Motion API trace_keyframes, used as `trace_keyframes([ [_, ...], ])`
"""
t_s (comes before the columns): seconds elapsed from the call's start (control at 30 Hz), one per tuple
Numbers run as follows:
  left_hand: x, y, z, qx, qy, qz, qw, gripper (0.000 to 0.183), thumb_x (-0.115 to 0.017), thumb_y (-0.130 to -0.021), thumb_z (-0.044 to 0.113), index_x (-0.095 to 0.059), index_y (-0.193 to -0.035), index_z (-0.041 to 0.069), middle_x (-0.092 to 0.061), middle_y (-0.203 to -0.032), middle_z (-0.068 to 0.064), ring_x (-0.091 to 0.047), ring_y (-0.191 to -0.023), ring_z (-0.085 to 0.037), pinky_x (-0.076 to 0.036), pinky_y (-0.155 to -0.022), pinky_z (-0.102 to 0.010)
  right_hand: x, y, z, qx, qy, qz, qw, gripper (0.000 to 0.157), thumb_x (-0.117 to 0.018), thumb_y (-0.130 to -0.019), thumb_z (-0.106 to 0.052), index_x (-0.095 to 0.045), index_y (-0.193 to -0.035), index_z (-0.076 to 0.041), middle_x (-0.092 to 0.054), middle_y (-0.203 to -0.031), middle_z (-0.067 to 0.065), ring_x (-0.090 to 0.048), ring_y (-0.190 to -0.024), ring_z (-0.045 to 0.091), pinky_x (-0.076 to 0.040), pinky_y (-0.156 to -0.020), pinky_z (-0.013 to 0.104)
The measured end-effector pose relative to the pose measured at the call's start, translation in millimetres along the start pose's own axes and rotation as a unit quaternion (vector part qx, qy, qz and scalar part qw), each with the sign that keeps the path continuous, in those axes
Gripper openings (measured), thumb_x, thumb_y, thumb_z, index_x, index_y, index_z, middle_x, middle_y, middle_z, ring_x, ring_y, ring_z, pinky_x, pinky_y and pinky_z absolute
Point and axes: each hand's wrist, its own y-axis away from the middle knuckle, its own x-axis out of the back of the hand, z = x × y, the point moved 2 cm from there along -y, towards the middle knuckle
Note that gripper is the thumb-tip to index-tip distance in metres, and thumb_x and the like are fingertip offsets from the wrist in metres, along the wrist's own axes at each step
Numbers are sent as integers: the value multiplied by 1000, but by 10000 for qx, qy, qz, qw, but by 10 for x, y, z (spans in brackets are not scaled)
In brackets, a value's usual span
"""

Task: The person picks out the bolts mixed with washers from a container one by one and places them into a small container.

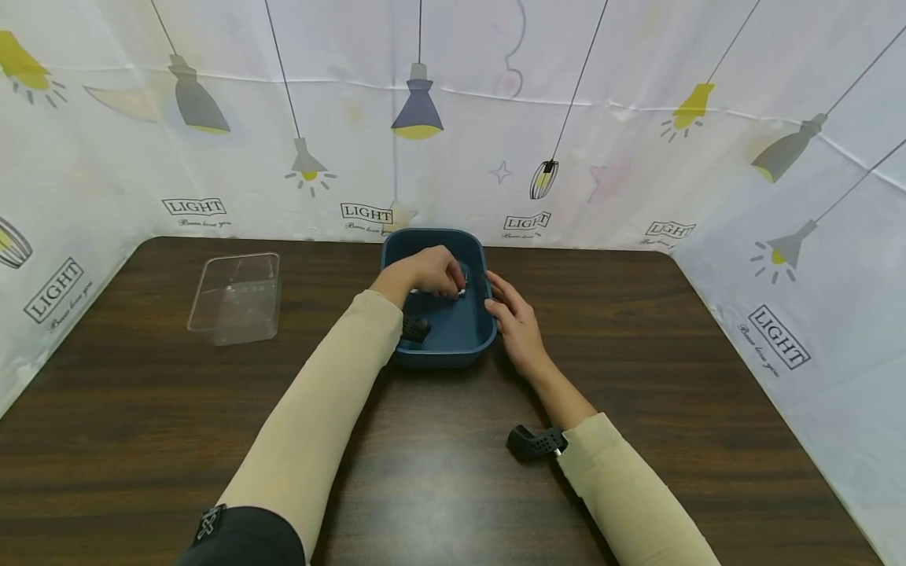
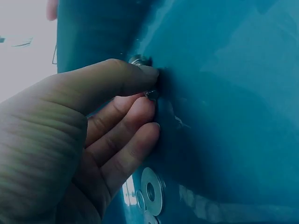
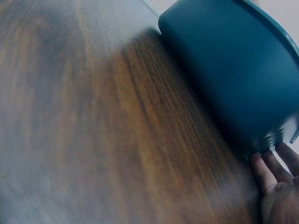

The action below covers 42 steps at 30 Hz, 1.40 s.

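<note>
A deep blue plastic bin stands on the table. My left hand reaches down into it, and its thumb and fingers pinch a small metal piece close over the floor. Another round metal piece shows just behind the thumb tip. Below the fingers in the left wrist view lie a large flat washer and a smaller ring. From outside, my right hand rests its extended fingers against the bin's right wall, as the right wrist view also shows with its fingertips.
A clear plastic box sits on the dark wooden table, left of the bin. A white curtain printed with lamps hangs behind the table and along its sides. Black wrist devices are on both arms.
</note>
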Motion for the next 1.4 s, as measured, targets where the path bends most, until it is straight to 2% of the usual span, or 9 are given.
trace_keyframes([
  [0.23,-11,-13,28,-37,-437,3,9990,18,-70,-90,10,-75,-107,9,-73,-101,-8,-65,-81,-18,-56,-73,-29,4,2,-3,3,9,21,10000,49,-46,-106,-17,-43,-155,-17,-49,-153,17,-58,-125,37,-56,-90,27],
  [0.4,22,30,43,-71,-343,59,9994,25,-66,-93,9,-74,-117,7,-72,-108,-9,-66,-86,-20,-57,-77,-31,9,-5,13,-3,-25,7,10000,48,-46,-106,-17,-43,-154,-18,-49,-153,17,-58,-128,38,-57,-95,36],
  [0.47,56,96,25,-94,-315,172,9993,28,-64,-95,9,-73,-121,7,-72,-108,-10,-65,-85,-20,-55,-75,-30,-18,-12,24,-2,-79,-37,10000,48,-46,-106,-16,-43,-154,-17,-48,-153,19,-57,-130,38,-56,-96,38],
  [0.6,153,241,25,-38,-137,270,9995,28,-61,-96,9,-71,-122,5,-71,-106,-12,-69,-88,-25,-57,-78,-35,-39,-18,39,-48,-94,-20,9999,48,-46,-106,-16,-43,-154,-17,-49,-152,17,-57,-128,37,-57,-93,34],
  [0.7,242,357,44,27,85,255,9996,28,-60,-96,8,-69,-122,1,-71,-108,-14,-72,-96,-31,-59,-87,-42,-39,-23,34,-75,-99,3,9999,48,-46,-106,-17,-43,-154,-18,-50,-152,15,-57,-125,36,-56,-88,26],
  [0.87,382,561,40,-52,199,565,9982,28,-61,-94,6,-69,-121,-1,-72,-107,-16,-72,-93,-31,-59,-88,-44,-29,-22,12,-96,-195,23,9998,49,-47,-106,-17,-42,-155,-17,-48,-153,16,-56,-125,37,-56,-83,21],
  [1.03,508,770,-16,-228,-155,899,9956,25,-61,-93,2,-72,-115,1,-73,-99,-14,-68,-81,-21,-58,-78,-35,8,-9,26,-86,-194,27,9998,49,-46,-106,-16,-42,-155,-16,-47,-154,18,-57,-122,38,-56,-82,21],
  [1.13,599,926,-65,-238,-311,1013,9941,25,-61,-92,2,-72,-114,2,-72,-98,-12,-65,-83,-19,-55,-75,-31,21,-2,30,-86,-179,65,9998,49,-46,-106,-16,-43,-155,-16,-48,-153,17,-57,-120,38,-56,-81,21],
  [1.4,923,1488,-288,-28,-698,1513,9860,25,-62,-92,2,-73,-114,1,-74,-100,-16,-68,-96,-29,-54,-83,-42,-4,-23,12,-90,-183,50,9998,49,-46,-106,-16,-42,-155,-14,-48,-153,19,-58,-119,35,-57,-81,20],
])
